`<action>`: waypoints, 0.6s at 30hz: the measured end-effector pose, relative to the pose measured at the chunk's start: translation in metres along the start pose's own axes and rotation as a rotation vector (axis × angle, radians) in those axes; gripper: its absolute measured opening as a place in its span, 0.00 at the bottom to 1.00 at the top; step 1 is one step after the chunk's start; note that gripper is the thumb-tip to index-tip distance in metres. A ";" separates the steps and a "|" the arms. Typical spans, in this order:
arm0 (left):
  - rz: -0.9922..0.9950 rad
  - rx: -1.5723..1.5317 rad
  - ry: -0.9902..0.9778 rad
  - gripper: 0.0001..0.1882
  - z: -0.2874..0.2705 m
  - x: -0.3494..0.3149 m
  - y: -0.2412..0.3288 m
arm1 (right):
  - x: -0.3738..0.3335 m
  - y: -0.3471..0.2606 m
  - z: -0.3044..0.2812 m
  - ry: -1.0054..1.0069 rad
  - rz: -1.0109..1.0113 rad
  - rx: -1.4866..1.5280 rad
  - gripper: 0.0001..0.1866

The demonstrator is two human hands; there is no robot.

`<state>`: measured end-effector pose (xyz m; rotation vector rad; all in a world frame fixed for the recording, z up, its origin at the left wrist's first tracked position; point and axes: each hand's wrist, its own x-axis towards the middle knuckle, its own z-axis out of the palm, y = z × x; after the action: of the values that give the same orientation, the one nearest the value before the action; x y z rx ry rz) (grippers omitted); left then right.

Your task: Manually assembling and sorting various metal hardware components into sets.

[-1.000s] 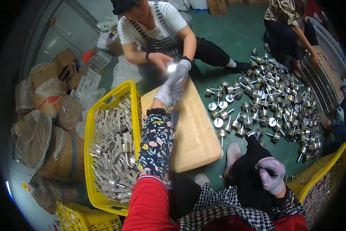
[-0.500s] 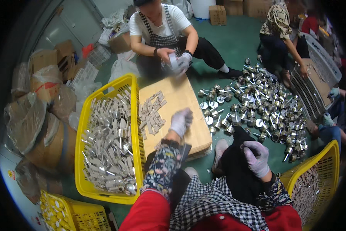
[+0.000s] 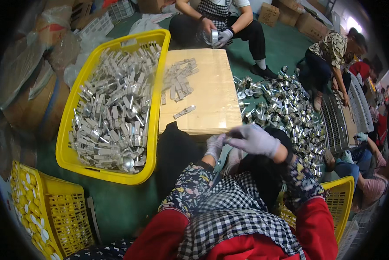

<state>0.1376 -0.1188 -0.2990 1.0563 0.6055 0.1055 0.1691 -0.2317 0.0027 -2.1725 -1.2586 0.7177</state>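
Observation:
Both gloved hands meet in front of the cardboard stack (image 3: 203,99), above my lap. My left hand (image 3: 215,147) has its fingers pinched together. My right hand (image 3: 257,141) curves in from the right, thumb and fingertips closed at the same spot. A small dark bit shows between the fingertips; its kind cannot be made out. On the cardboard lies a loose pile of beige-grey clip-like pieces (image 3: 180,80). One separate piece (image 3: 184,112) rests nearer to me. Left of the cardboard, a yellow basket (image 3: 153,143) is full of similar pieces and shiny round metal parts.
Metal parts with stems (image 3: 285,112) cover the floor at right. Opposite me sits a co-worker (image 3: 222,26) with a ring-shaped roll in hand; others crouch at far right. Yellow baskets stand at lower left (image 3: 69,212) and lower right (image 3: 339,203). Bagged boxes (image 3: 38,99) line the left.
My left hand has drawn back from the cardboard toward my lap. My right hand has moved left from beside my knee to meet it. The view has shifted.

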 end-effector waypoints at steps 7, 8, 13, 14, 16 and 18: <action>-0.029 -0.672 -0.087 0.16 0.006 0.026 -0.075 | 0.158 0.035 0.075 0.229 -0.159 -0.426 0.13; -0.068 -0.780 -0.086 0.17 0.006 0.026 -0.079 | 0.172 0.037 0.087 0.250 -0.176 -0.487 0.12; -0.254 -0.677 -0.089 0.22 0.000 0.008 -0.047 | 0.186 0.054 0.090 0.130 -0.081 -0.622 0.13; -0.189 -0.642 -0.154 0.23 -0.023 0.016 -0.066 | 0.193 0.040 0.091 0.051 -0.060 -0.635 0.13; -0.085 -0.566 -0.292 0.25 -0.047 0.025 -0.090 | 0.200 0.032 0.095 0.106 -0.055 -0.533 0.13; -0.312 -0.514 -0.056 0.20 0.049 -0.025 0.013 | 0.174 0.074 0.075 0.085 -0.006 -0.422 0.13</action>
<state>0.1442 -0.1597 -0.2610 0.4597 0.6411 -0.0416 0.2382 -0.0962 -0.1329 -2.4974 -1.4749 0.3742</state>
